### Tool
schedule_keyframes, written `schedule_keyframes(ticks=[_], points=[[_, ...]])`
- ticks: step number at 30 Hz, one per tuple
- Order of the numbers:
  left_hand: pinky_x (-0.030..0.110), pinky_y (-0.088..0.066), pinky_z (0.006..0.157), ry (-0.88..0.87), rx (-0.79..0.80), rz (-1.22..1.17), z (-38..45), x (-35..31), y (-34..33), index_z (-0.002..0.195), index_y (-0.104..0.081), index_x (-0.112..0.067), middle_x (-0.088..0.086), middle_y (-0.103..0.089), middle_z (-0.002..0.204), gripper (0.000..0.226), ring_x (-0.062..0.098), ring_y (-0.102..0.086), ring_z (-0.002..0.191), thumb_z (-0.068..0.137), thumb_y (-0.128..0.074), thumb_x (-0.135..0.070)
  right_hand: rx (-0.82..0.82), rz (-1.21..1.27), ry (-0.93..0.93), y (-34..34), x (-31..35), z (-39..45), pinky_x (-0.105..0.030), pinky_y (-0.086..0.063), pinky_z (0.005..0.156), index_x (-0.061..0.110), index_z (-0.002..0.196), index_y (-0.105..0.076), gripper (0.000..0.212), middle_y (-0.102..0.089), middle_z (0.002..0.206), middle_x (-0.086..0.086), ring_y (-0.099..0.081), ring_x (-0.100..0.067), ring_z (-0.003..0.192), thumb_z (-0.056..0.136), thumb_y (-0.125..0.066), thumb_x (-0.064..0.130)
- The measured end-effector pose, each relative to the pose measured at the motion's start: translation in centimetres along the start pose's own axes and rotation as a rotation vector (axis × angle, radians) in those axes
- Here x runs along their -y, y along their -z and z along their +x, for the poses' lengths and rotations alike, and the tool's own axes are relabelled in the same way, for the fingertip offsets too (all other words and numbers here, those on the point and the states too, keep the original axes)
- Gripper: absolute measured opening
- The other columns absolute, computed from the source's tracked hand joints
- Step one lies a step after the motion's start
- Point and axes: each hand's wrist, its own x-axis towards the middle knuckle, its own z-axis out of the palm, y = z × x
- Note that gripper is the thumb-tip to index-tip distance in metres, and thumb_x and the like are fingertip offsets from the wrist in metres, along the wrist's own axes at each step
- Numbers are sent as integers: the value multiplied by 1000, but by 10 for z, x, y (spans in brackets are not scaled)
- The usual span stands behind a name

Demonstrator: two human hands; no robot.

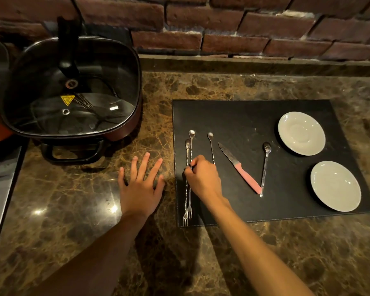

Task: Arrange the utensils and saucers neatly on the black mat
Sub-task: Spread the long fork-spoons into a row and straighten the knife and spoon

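Both forearms are bare from wrist to elbow, no sleeve showing; the left hand and right hand wear no gloves, rings, watch or bands, and the nails are short

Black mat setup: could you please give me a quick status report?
Left hand flat on brown marble counter, empty. Right hand pinching twisted steel spoon-forks. Pink-handled knife lies crooked. Nothing blocking.

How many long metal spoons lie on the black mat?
4. Two spoons lie together at the mat's left edge under the right hand, one beside them, one right of the knife.
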Motion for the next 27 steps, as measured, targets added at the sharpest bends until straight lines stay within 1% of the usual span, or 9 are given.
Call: schedule_keyframes(ticks=[4, 6, 8, 10, 12, 14, 20, 23, 27], points=[[60, -16, 123, -6, -6, 10, 0, 2, -2, 155, -35, -47, -7, -27, 170, 54, 25, -24, 157, 101, -35, -52, 11, 17, 15, -8, 3, 1, -49, -54, 78, 11, 96, -57, 17, -65, 101, -14, -62, -35, 91, 84, -47, 16], [60, -17, 123, -8, -15, 10, 0, 2, -3, 154, -36, -47, -6, -28, 169, 54, 26, -24, 157, 101, -35, -52, -14, 44, 13, -11, 2, 2, -49, -54, 77, 8, 94, -60, 18, -66, 99, -15, -63, -35, 89, 86, -45, 14], [60, -17, 122, -12, -25, 12, 0, 2, -4, 154, -38, -46, -6, -29, 169, 54, 26, -26, 157, 101, -36, -51, -42, 53, 25, -12, -2, 3, -44, -53, 77, 8, 94, -64, 21, -66, 97, -14, -63, -32, 88, 92, -45, 16], [60, -17, 123, -13, -32, 8, 0, 2, -5, 154, -37, -47, -7, -28, 169, 53, 26, -25, 157, 101, -37, -51, -67, 29, 65, -14, -8, 1, -35, -47, 74, 11, 94, -64, 18, -60, 93, -8, -58, -27, 83, 93, -47, 15], [60, -16, 123, -13, -34, -6, 0, 3, -6, 154, -37, -47, -8, -27, 169, 54, 26, -25, 157, 100, -36, -51, -97, 12, 94, -15, -12, -1, -30, -39, 71, 13, 94, -63, 16, -49, 90, -2, -49, -21, 77, 90, -49, 8], [59, -15, 123, -11, -31, -4, 0, 3, -6, 154, -35, -48, -8, -27, 170, 54, 25, -24, 157, 101, -35, -52, -123, 17, 95, -16, -14, -4, -28, -36, 71, 11, 95, -63, 19, -45, 90, 0, -44, -18, 75, 86, -48, 4], [58, -13, 124, -6, -21, -5, 0, 4, -7, 155, -32, -49, -10, -23, 170, 53, 23, -20, 159, 103, -32, -52, -157, -9, 89, -15, -14, -10, -26, -33, 71, 6, 98, -63, 21, -44, 92, -1, -42, -18, 76, 86, -48, -1], [58, -12, 124, -10, -21, -7, -1, 4, -6, 156, -31, -49, -10, -23, 170, 53, 23, -20, 159, 103, -32, -51, -150, -15, 80, -13, -15, -12, -26, -35, 72, 6, 98, -63, 20, -48, 95, -4, -46, -19, 79, 87, -48, -2], [58, -12, 125, -1, -17, -14, -1, 3, -5, 155, -32, -49, -10, -23, 170, 53, 23, -20, 159, 103, -31, -51, -135, 47, 34, -7, -18, -15, -16, -32, 69, 7, 99, -62, 22, -50, 97, -3, -49, -20, 83, 86, -48, -3]])
